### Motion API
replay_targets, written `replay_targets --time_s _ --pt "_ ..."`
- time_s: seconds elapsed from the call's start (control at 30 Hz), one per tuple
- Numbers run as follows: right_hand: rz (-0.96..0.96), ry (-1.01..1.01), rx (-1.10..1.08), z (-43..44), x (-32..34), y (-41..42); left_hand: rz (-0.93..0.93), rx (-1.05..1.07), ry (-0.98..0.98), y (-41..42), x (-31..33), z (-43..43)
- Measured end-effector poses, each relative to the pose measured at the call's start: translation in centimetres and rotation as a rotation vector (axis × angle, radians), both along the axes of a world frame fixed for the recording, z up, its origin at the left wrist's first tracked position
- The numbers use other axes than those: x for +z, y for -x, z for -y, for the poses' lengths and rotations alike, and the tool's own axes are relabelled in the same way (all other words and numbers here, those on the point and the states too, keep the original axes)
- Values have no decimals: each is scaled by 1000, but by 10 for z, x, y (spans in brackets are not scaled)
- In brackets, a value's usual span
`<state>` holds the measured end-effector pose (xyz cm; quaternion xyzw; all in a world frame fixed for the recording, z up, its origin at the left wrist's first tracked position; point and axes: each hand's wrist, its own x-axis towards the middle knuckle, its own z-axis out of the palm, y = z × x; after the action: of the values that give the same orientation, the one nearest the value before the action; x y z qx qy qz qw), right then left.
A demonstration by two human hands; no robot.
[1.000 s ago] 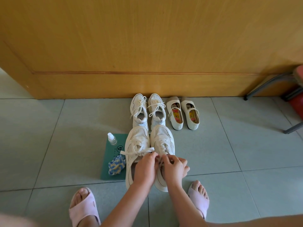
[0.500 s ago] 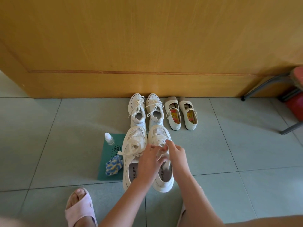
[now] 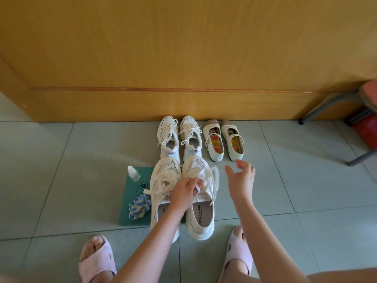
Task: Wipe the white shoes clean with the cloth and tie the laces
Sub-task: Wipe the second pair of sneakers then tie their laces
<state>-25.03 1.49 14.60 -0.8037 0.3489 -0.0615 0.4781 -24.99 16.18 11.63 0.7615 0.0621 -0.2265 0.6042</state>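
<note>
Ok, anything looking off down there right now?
Nothing spilled or damaged. Only the lace on the near right-hand shoe hangs loose, looping over its outer side; the left hand pinches it, the right hand is off it. The bottle stands upright.

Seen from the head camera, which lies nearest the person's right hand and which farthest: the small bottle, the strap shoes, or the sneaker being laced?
1. Sneaker being laced, right beside the right hand, on its left; the left hand pinches its lace.
2. Strap shoes, just beyond the hand.
3. Small bottle, far left on the green mat.
</note>
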Motion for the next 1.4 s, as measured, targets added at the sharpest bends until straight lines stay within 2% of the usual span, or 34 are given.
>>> replay_targets --time_s 0.07,0.17,0.4,0.47,0.63,0.8,1.03,1.2,1.33,1.4 --pt "-123 3 121 -8 -6 10 -24 38 17 -2 4 1" --pt "-300 -35 294 -20 -14 21 35 6 -153 -4 2 3" --pt "-402 -167 276 -28 -13 21 91 63 -241 -5 -2 0" --pt "-391 -238 239 -27 -15 22 94 62 -255 -4 -1 2" --pt "-283 -444 76 -28 -12 24 -53 69 -194 -7 5 6" --pt "-281 -370 160 -34 -15 21 -117 132 -57 -11 5 5" --pt "-167 -530 24 -36 -8 18 -92 167 -43 -8 3 3" --pt "-198 -656 -2 -31 -10 19 -45 -54 -149 -9 6 5" --pt "-184 -646 69 -31 -7 19 66 -219 -325 -6 5 7" --pt "-145 -610 99 -32 -5 19 80 -245 -323 -3 4 7"
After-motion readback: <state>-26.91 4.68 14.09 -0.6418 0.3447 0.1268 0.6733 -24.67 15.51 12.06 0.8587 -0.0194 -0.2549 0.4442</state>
